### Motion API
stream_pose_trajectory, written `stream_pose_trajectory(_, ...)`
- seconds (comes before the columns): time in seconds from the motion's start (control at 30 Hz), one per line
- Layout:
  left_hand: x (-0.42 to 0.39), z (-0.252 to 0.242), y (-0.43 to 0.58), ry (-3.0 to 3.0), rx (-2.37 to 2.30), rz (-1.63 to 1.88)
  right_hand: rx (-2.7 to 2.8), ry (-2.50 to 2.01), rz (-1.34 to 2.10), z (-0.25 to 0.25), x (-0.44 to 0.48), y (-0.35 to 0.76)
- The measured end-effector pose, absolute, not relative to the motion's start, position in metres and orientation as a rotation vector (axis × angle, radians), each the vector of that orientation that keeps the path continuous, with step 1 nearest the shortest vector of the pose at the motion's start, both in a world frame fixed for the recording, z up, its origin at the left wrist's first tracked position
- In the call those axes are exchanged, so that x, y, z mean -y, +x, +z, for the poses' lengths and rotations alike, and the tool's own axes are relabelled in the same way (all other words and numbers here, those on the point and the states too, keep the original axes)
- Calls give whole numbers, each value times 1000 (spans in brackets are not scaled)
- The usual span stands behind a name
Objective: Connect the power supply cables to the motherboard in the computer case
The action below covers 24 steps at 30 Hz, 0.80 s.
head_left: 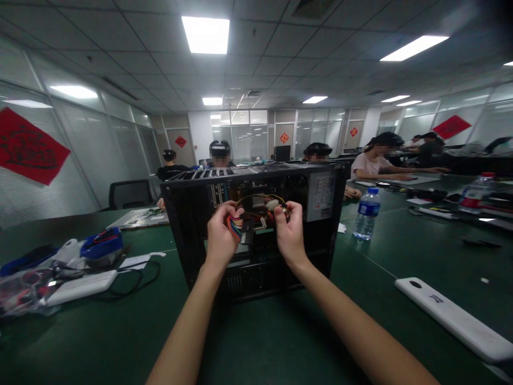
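Coloured wires point(234, 227), pinched by the left hand point(221, 236) and right hand point(290, 233) (both closed) inside the computer case point(188, 224), seem to want gentle sorting.

Green table point(260, 342). Water bottle point(366, 214) upright, blue cap, right of centre. Second bottle point(476, 192), red cap, far right. Long white slab point(452, 320) lying flat near right edge. On the left: white block point(80, 287) with black cord point(136, 278), blue gadget point(101, 245) behind it, clear plastic bag point(20, 291). Grey chair point(130, 193) at the far left side. Red paper sign point(28, 147) on the glass wall. Several people seated across the table, one in a light shirt point(371, 163).
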<state>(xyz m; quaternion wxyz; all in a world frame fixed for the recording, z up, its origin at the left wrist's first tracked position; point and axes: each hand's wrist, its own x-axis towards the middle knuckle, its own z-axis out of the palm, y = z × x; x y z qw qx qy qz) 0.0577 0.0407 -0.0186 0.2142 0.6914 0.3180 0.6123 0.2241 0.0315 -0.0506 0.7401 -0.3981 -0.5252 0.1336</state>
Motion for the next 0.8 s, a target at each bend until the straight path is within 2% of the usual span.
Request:
stream_pose_trajectory(0.17,-25,-17,70,1839,-580,1765,1299,-747,298,-46,-32,226)
stream_pose_trajectory(0.3,-27,-15,71,1723,-494,1778,986,-577,358,-35,-29,231)
stream_pose_trajectory(0.5,-20,-9,74,1469,-535,1592,965,-460,371,-29,-22,232)
stream_pose_trajectory(0.8,-13,-18,92,1788,-614,1292,1054,-501,420,-33,-14,222)
